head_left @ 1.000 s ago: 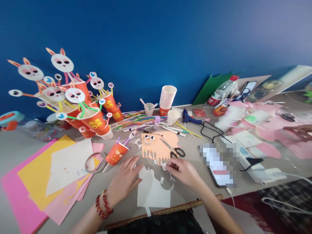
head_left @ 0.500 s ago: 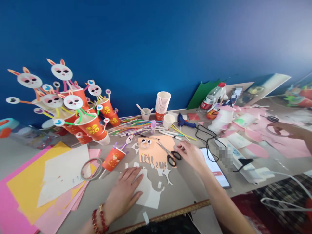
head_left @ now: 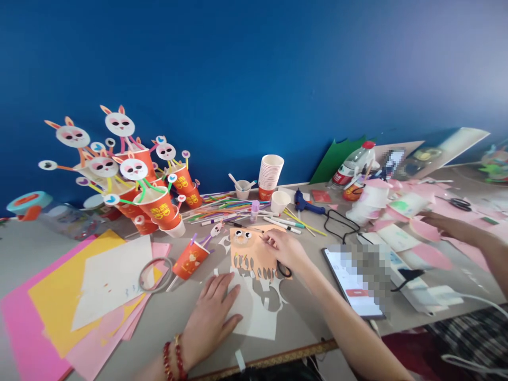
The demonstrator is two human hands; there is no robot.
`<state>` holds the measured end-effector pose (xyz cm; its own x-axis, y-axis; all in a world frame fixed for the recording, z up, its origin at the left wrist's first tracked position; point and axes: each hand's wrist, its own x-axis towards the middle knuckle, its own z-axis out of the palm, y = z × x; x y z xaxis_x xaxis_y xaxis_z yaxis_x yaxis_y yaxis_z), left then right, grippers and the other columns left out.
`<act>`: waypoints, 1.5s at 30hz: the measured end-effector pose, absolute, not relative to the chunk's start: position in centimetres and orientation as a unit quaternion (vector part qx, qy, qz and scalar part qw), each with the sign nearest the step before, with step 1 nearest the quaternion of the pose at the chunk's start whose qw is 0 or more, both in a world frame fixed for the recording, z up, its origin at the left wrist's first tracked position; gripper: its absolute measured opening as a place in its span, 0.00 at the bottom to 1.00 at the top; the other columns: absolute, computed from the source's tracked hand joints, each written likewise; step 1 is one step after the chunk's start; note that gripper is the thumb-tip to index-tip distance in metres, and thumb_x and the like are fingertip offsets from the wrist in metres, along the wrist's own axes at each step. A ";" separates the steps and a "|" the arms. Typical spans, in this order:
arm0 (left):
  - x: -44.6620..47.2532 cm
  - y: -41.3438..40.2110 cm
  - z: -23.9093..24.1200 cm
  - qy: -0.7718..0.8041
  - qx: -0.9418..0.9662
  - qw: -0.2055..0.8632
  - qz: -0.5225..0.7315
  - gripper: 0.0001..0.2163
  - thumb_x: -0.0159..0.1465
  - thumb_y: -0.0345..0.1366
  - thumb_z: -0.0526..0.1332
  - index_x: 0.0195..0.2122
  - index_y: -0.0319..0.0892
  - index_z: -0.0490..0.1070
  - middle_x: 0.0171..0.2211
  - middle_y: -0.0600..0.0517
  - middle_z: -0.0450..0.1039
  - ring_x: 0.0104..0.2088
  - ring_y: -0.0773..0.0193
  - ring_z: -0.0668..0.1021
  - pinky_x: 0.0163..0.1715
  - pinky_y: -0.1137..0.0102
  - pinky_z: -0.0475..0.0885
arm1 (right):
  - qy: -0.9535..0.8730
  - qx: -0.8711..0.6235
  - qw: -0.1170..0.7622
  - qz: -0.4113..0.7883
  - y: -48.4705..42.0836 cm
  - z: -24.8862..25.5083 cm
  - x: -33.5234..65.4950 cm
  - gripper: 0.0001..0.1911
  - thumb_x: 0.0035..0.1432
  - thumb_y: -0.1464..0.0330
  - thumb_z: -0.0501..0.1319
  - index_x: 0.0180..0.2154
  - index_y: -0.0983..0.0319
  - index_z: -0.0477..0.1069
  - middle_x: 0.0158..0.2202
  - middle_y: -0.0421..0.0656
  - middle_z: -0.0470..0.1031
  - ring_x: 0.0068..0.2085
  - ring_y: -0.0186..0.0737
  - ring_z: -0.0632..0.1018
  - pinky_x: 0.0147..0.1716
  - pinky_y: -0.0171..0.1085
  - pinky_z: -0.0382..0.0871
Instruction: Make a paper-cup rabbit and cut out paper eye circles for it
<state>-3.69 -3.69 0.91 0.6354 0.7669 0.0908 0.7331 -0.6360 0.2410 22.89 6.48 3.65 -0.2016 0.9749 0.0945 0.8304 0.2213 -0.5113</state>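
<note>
My left hand [head_left: 218, 307] lies flat with fingers spread, its fingertips on a white paper sheet [head_left: 257, 320] with cut-out holes. My right hand [head_left: 283, 247] is over an orange paper sheet [head_left: 246, 248] that has leaf-shaped holes along its lower edge. Its thumb and fingers are pinched together; what they hold, if anything, is too small to make out. Scissors [head_left: 284, 271] lie partly hidden beneath it, one black handle showing. Two black-and-white eye pieces [head_left: 243, 234] sit on the orange sheet's upper left. A small red cup [head_left: 191, 259] with a rabbit figure leans beside the sheets.
Red cups with rabbit heads [head_left: 159, 203] stand at the left, above coloured papers [head_left: 51, 312] and a tape ring [head_left: 155, 275]. Pens and sticks [head_left: 230, 203], stacked cups [head_left: 271, 174] and a glue gun [head_left: 307, 203] are behind. A phone [head_left: 351, 283] and another person's hand [head_left: 440, 222] are right.
My right hand has moved left and away from me, from beside the scissors' handles to over the orange sheet. My left hand stays flat. The view has shifted slightly left.
</note>
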 end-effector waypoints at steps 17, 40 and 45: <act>-3.9 -3.8 0.7 0.422 0.897 0.097 0.085 0.24 0.61 0.39 0.62 0.60 0.47 0.63 0.61 0.45 0.61 0.60 0.48 0.63 0.60 0.49 0.61 | -0.817 -0.508 0.241 0.128 8.8 0.9 17.8 0.34 0.52 0.64 0.67 0.58 0.61 0.60 0.55 0.53 0.70 0.57 0.54 0.70 0.54 0.50 0.65; -3.9 -3.8 0.5 0.425 0.894 0.098 0.097 0.25 0.60 0.41 0.63 0.59 0.48 0.63 0.61 0.46 0.62 0.59 0.48 0.64 0.61 0.50 0.58 | -0.835 -0.492 0.221 0.108 11.3 2.0 16.0 0.13 0.52 0.78 0.58 0.40 0.62 0.71 0.41 0.47 0.77 0.44 0.46 0.74 0.46 0.39 0.65; -3.9 -3.8 0.7 0.427 0.894 0.101 0.090 0.25 0.60 0.40 0.63 0.59 0.48 0.63 0.61 0.45 0.61 0.59 0.48 0.64 0.61 0.49 0.58 | -0.840 -0.487 0.216 0.103 11.3 2.0 16.1 0.11 0.53 0.78 0.58 0.39 0.62 0.71 0.39 0.46 0.77 0.43 0.46 0.74 0.44 0.39 0.65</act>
